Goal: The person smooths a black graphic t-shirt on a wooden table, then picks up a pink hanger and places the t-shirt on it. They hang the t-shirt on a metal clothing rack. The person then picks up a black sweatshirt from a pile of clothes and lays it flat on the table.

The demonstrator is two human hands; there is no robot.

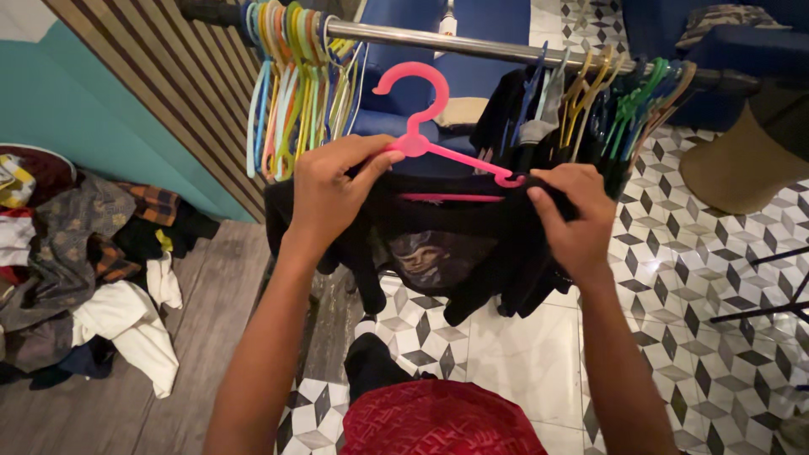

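A pink plastic hanger [421,109] is held up in front of me, its hook just below the metal clothes rail [472,42]. A black garment [455,253] with a printed patch is draped over the hanger and hangs down from it. My left hand [333,185] grips the hanger's left shoulder together with the black fabric. My right hand [577,215] pinches the fabric at the hanger's right end. Both hands sit just under the rail, between two groups of hangers.
Several empty coloured hangers [295,76] hang on the rail at left; dark clothes on hangers [590,109] hang at right. A pile of mixed clothes [84,261] lies on the wooden floor at left. A red patterned fabric [438,421] is below me. Blue seating [472,76] stands behind the rail.
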